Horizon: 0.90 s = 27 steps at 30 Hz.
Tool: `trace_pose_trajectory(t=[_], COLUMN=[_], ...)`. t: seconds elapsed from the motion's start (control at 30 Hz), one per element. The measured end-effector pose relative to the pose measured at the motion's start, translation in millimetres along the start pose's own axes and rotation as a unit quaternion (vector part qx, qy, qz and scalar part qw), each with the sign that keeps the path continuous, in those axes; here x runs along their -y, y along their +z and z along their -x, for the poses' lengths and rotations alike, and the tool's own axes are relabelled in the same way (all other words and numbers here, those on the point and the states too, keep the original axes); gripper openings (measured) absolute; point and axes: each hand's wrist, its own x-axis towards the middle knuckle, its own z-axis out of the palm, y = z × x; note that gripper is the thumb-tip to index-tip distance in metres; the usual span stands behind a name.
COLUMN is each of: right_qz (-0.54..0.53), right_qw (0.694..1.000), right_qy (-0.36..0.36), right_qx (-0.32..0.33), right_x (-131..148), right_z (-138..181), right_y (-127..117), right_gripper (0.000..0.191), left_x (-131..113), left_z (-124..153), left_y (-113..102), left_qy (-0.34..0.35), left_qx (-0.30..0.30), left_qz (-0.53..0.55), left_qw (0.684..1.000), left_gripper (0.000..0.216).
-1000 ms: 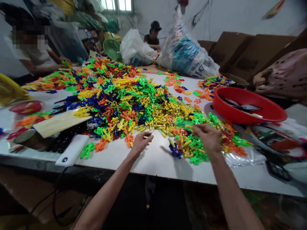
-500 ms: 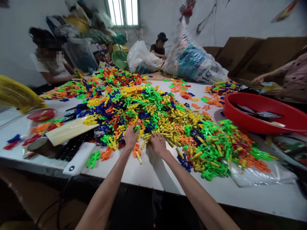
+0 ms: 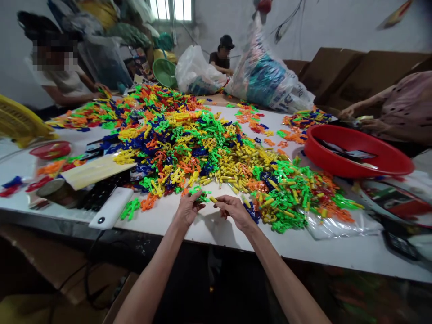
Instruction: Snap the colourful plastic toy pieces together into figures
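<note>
A big heap of small plastic toy pieces (image 3: 189, 135) in green, yellow, orange and blue covers the white table (image 3: 216, 234). My left hand (image 3: 187, 209) is at the heap's near edge, its fingers pinched on a green piece (image 3: 199, 193). My right hand (image 3: 233, 209) is just beside it, fingers closed on a small yellow piece (image 3: 213, 199). Both hands hover over the bare strip of table close to me, almost touching each other.
A red basin (image 3: 357, 153) sits on the right, a clear plastic bag (image 3: 340, 227) lies under pieces near it. A white device (image 3: 111, 208), a tape roll and cards lie at left. Other people sit at the far left, back and right. Full bags stand behind.
Both hands have drawn back from the heap toward me, with a green piece in the left and a yellow piece in the right. A second ago the right hand was over the green pile at right.
</note>
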Motion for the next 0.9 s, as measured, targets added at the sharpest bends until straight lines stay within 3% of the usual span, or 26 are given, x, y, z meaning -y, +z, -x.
trace_pose_trajectory(t=[0.17,0.5,0.63,0.77,0.9], right_qz=[-0.076,-0.177,-0.141,-0.007,-0.029], right_qw=[0.997,0.984,0.990,0.991,0.993], right_qy=[-0.007,0.030,0.008,-0.069,-0.037], right_qx=[0.007,0.017,-0.013,-0.115,-0.111], right_x=[6.4,-0.7,0.2,-2.3,-5.9], right_z=[20.0,33.2,41.2,50.2,53.0], right_y=[-2.0,-10.8,-8.4,-5.4,-19.8], right_gripper=[0.030,0.030,0.031,0.032,0.034], left_x=[10.7,25.4,34.1,46.9,53.5], left_z=[10.4,26.0,28.6,29.1,25.2], left_y=[7.6,12.2,17.1,24.5,30.6], left_qy=[-0.033,-0.065,-0.035,0.069,0.032], left_qx=[0.061,0.094,0.100,0.044,0.059], left_qz=[-0.004,0.013,0.003,-0.043,-0.061], left_qw=[0.998,0.993,0.994,0.996,0.996], left_gripper=[0.019,0.020,0.030,0.037,0.041])
